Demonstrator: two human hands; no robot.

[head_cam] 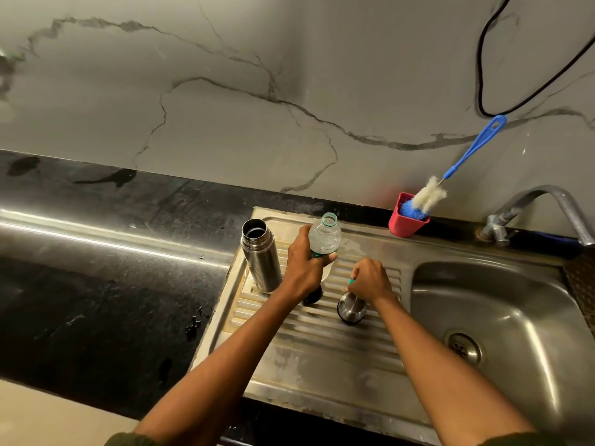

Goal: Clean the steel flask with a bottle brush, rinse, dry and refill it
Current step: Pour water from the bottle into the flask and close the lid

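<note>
Our right hand (370, 278) pinches a small green cap (351, 281) above the round steel lid (351, 312). At ten o'clock, our left hand (304, 263) grips the clear plastic water bottle (325, 235). Beside it stands the open cylindrical steel flask (260, 254).

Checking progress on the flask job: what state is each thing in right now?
Flask: upright on the drainboard, open.
Bottle: uncapped, held by left hand.
Green cap: pinched in right hand.
Flask lid: lying on the drainboard.
Brush: head-down in red cup.
Tap: no water visible.
</note>
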